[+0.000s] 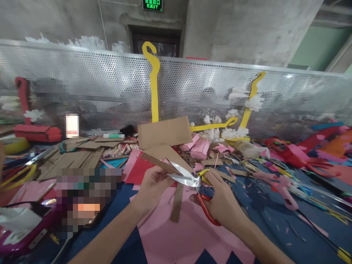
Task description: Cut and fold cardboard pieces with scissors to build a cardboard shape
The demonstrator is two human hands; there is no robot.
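Observation:
In the middle of the head view, my left hand [154, 183] is closed on a narrow strip of brown cardboard [159, 164]. My right hand [221, 192] grips a pair of scissors [189, 179] with one yellow and one red handle. The scissor blades are spread, pointing left, and reach the cardboard strip's right end beside my left fingers. Below both hands lies a large pink paper sheet [189, 234], with a short brown strip [176, 209] resting on it. Behind the hands, a cardboard piece [165, 132] stands with a yellow hook-ended stem [154, 88] rising behind it.
A pink glue gun [283, 189] with a black cord lies at the right. Flat cardboard pieces [82, 157], a purple box [24, 234] and a yellow tape roll [16, 145] are at the left. A perforated metal panel [181, 84] runs along the back.

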